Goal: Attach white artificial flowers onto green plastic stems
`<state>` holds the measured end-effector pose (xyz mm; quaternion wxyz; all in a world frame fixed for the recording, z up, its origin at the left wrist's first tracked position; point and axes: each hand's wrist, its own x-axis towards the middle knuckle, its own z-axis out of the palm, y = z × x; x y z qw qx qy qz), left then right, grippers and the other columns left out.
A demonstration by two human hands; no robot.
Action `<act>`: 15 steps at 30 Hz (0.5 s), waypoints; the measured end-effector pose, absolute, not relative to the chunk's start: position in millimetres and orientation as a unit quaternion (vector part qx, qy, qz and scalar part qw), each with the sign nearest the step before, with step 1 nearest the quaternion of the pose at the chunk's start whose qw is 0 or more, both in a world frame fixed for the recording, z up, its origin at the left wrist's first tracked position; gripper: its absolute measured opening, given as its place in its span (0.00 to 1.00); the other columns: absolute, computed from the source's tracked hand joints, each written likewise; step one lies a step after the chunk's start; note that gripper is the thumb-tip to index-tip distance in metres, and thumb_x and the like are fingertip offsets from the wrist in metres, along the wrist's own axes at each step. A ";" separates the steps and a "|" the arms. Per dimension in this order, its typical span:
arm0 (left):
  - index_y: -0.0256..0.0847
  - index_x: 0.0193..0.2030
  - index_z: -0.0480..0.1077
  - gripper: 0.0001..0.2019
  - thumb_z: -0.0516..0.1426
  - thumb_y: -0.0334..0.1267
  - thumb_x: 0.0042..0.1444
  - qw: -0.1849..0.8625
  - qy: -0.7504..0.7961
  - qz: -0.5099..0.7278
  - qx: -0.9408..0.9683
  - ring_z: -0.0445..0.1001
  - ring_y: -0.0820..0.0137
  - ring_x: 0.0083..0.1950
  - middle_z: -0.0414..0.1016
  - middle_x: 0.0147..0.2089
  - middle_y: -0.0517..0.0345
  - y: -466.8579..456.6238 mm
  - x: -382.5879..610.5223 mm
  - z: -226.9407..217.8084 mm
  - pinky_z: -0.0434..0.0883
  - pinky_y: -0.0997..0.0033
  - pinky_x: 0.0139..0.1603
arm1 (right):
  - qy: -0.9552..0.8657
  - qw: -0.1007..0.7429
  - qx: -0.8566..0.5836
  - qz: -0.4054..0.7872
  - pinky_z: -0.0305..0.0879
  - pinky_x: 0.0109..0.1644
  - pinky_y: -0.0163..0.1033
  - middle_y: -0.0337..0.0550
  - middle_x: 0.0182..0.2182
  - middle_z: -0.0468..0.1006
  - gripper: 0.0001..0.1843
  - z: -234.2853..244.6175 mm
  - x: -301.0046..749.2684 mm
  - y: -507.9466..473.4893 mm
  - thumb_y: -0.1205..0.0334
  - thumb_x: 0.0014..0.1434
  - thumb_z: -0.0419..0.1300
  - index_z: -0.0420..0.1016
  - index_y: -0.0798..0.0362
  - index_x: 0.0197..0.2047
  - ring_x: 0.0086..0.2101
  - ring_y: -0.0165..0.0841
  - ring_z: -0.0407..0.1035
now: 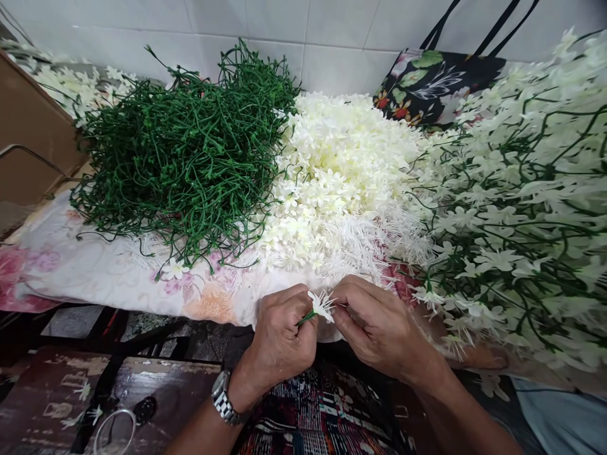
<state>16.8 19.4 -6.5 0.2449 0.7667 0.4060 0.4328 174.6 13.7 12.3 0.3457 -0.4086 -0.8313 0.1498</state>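
Head view: at 6 o'clock, just below the heap of loose blossoms (341, 170), the left hand (284, 338) has its grip clamped on a thin green stem (306, 317) while the right hand (379, 325) has its grip pinched on the stem's white flower (323, 306), whose petals could tear or slip off under a crooked pull.

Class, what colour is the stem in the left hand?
Green: the stem, below the flower, in the left hand; head view.
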 end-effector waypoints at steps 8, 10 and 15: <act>0.41 0.17 0.49 0.12 0.47 0.26 0.46 0.280 0.432 0.421 0.747 0.56 0.77 0.20 0.53 0.17 0.64 21.0 16.0 -2.2 0.53 0.75 0.22 | -0.823 0.369 -0.401 0.157 0.62 0.30 0.34 0.39 0.25 0.68 0.08 12.3 175.6 13.3 0.74 0.59 0.49 0.64 0.53 0.34 0.28 0.29 0.64; 0.41 0.16 0.50 0.13 0.48 0.28 0.48 0.328 0.443 0.419 0.721 0.56 0.77 0.19 0.54 0.17 0.65 22.0 14.1 1.0 0.53 0.76 0.21 | -0.818 0.366 -0.412 0.166 0.64 0.33 0.34 0.40 0.27 0.70 0.07 17.3 180.2 11.5 0.73 0.60 0.51 0.66 0.54 0.36 0.30 0.30 0.66; 0.40 0.14 0.53 0.17 0.53 0.36 0.50 0.469 0.451 0.428 0.627 0.50 0.79 0.17 0.49 0.15 0.68 23.2 9.0 5.2 0.51 0.77 0.18 | -0.811 0.397 -0.415 0.110 0.66 0.42 0.39 0.45 0.35 0.73 0.09 31.4 190.3 5.5 0.69 0.57 0.57 0.66 0.54 0.43 0.38 0.33 0.68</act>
